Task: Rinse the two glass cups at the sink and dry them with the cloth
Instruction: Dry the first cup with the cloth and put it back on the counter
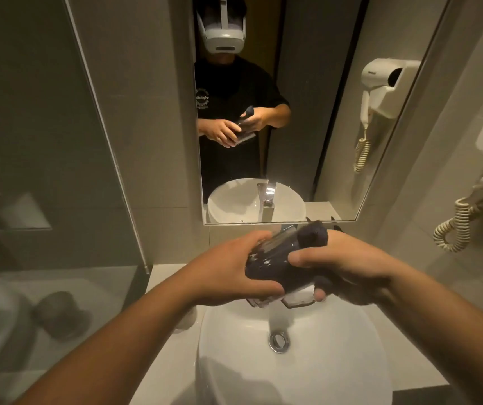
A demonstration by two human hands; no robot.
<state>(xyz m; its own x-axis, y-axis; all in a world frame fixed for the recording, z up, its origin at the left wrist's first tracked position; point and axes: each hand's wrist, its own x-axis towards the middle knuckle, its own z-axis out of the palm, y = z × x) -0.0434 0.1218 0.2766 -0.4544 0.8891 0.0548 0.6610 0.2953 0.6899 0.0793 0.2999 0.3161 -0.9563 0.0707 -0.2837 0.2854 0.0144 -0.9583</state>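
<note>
Above the white sink basin (234, 352) I hold a clear glass cup (276, 245) on its side, its thick base (297, 300) toward me. My left hand (234, 268) grips the cup from the left. My right hand (339, 263) is closed on a dark cloth (313, 232), which bunches out by the cup's mouth and shows dark through the glass wall. A pale glass-like thing (186, 318) stands on the counter left of the basin, mostly hidden by my left forearm; I cannot tell whether it is the second cup.
The drain (278, 342) sits in the basin's middle. My hands hide the tap; its reflection shows in the mirror (351, 141). A wall hair dryer with a coiled cord (453, 229) hangs at the right. A glass partition (44, 200) closes the left side.
</note>
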